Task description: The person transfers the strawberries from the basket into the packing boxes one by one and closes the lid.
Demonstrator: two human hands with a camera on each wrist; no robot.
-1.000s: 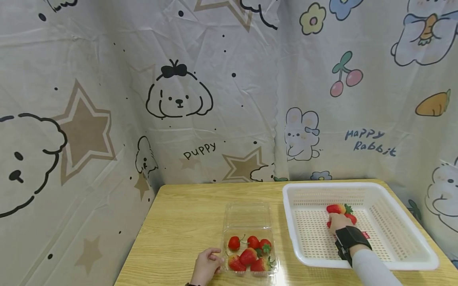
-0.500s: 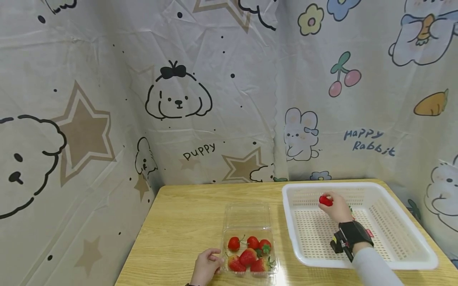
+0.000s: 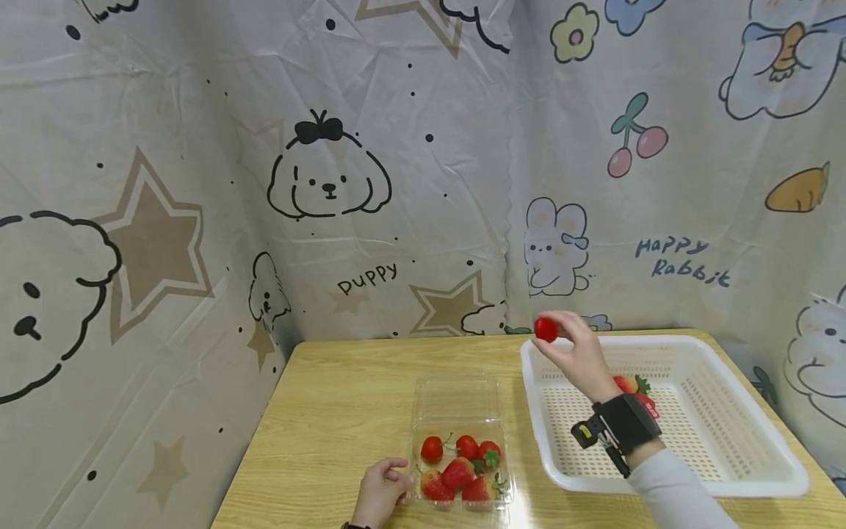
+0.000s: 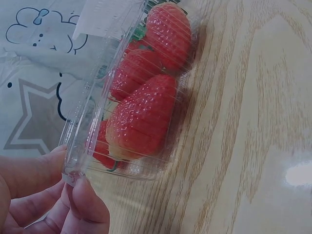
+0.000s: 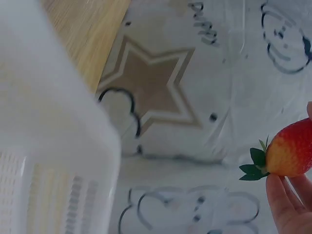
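My right hand point(image 3: 581, 358) pinches a strawberry point(image 5: 291, 150) by its sides, raised over the far left corner of the white basket point(image 3: 760, 485). In the right wrist view its green leaves point left and its skin fades from red to orange. At the table's front, my left hand point(image 3: 382, 491) grips the left edge of a clear plastic box point(image 4: 80, 146) between thumb and fingers. The box stands with its lid point(image 3: 457, 397) folded back. Several strawberries point(image 4: 146, 117) fill its near half, and smaller red fruits, one cherry point(image 3: 432, 450) with a stem among them, lie behind.
Inside the basket more strawberries point(image 3: 624, 383) lie, partly hidden behind my right wrist. The wooden table point(image 3: 344, 397) runs back to a printed curtain point(image 3: 396, 184), with another curtain side on the left. A black band point(image 3: 628, 422) sits on my right wrist.
My right hand has lifted a strawberry out of the basket and carried it up and leftward to the basket's far left corner. The left hand has stayed at the box edge.
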